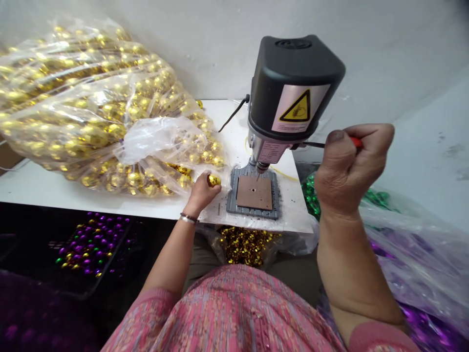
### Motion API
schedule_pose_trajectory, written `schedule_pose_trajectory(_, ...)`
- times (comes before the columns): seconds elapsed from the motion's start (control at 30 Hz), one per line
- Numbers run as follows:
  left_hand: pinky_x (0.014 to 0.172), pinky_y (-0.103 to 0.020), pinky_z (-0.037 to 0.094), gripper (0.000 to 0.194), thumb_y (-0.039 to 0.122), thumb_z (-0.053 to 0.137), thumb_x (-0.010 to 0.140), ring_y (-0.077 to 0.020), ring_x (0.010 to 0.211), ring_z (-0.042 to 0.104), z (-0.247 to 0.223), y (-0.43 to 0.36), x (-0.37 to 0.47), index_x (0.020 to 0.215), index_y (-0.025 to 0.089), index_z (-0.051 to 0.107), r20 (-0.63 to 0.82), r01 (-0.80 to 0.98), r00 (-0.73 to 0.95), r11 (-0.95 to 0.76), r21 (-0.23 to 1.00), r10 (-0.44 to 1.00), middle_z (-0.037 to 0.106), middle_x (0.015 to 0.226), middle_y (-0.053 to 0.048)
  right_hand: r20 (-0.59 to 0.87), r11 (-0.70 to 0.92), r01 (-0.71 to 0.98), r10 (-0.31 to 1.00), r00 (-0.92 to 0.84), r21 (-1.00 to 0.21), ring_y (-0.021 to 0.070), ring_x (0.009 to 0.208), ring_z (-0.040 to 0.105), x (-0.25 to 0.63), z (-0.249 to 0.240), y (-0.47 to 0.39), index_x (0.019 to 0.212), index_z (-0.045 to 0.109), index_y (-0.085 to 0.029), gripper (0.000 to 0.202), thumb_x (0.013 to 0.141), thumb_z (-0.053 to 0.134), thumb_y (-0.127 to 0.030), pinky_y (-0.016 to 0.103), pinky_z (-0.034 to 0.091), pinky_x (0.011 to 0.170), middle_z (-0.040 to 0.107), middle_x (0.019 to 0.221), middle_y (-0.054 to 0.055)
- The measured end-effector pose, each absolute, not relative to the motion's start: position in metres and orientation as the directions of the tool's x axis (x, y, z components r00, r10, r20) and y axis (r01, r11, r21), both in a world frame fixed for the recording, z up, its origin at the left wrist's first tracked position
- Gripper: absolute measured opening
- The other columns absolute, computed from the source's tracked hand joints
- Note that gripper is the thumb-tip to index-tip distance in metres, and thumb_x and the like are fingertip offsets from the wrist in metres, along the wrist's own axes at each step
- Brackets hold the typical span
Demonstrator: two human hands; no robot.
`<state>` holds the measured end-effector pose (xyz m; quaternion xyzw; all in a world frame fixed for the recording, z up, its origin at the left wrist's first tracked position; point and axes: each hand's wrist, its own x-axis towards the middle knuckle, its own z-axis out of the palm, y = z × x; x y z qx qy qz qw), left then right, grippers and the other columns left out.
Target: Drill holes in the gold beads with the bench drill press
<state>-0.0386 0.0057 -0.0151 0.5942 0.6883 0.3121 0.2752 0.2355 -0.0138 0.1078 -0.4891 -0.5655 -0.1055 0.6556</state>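
Note:
My left hand (202, 193) is closed around a gold faceted bauble (213, 181) beside the large clear bag. Up on the right, my right hand (348, 164) grips the lever (356, 142) of a small bench drill press (298, 93), its red end showing between the fingers. A thin drill bit (258, 175) points down over a brown square board (254, 192) with a hole in its middle. That board lies on the drill's grey ribbed base (232, 205), with no bauble on it. Dark crumbs are scattered around the base.
A bulging clear bag (91, 107) of gold baubles covers the table's left side. Below the table's front edge, an open bag (247, 244) holds gold pieces. Purple, green and gold baubles (91, 244) lie lower left. Bags with purple and green items (410, 259) crowd the right.

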Motion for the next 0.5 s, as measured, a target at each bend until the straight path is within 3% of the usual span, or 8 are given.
schedule_pose_trajectory(0.1,0.074,-0.031,0.053,0.063,0.032,0.076,0.072,-0.0188,0.083,0.069,-0.008,-0.022,-0.050,0.129,0.019,0.053,-0.116,0.249,-0.026,0.119,0.961,0.993,0.069,0.097,-0.004,0.840,0.488,0.693,0.415,0.350,-0.530,0.0063,0.072,0.043,0.234,0.108,-0.013,0.085,0.051,-0.016,0.029,0.095,0.051,-0.043,0.024,0.042,0.068,0.047,0.078,0.000)
schedule_pose_trajectory(0.23,0.065,-0.027,0.048,0.070,0.047,0.075,0.073,-0.0144,0.074,0.065,-0.003,-0.035,-0.045,0.135,0.028,0.052,-0.189,-0.235,0.171,0.227,0.945,0.967,0.070,0.102,-0.005,0.837,0.489,0.688,0.416,0.356,-0.536,0.0059,0.071,0.041,0.233,0.108,-0.013,0.084,0.050,-0.017,0.029,0.094,0.051,-0.043,0.024,0.042,0.067,0.048,0.077,0.001)
schedule_pose_trajectory(0.4,0.060,-0.027,0.044,0.067,0.067,0.066,0.081,-0.0135,0.073,0.061,-0.008,-0.027,-0.016,0.137,0.034,0.053,-0.234,-0.357,0.201,0.294,0.887,0.951,0.070,0.114,-0.007,0.833,0.500,0.680,0.444,0.331,-0.536,0.0053,0.068,0.039,0.233,0.113,-0.015,0.082,0.047,-0.018,0.028,0.095,0.048,-0.043,0.021,0.040,0.064,0.045,0.074,-0.001)
schedule_pose_trajectory(0.5,0.062,-0.025,0.045,0.071,0.060,0.077,0.076,-0.0138,0.077,0.063,-0.013,-0.024,-0.004,0.137,0.034,0.053,-0.235,-0.369,0.240,0.313,0.875,0.942,0.070,0.111,-0.005,0.811,0.490,0.673,0.501,0.303,-0.554,0.0046,0.065,0.034,0.234,0.126,-0.011,0.081,0.042,-0.019,0.025,0.095,0.047,-0.039,0.020,0.037,0.064,0.042,0.070,-0.003)
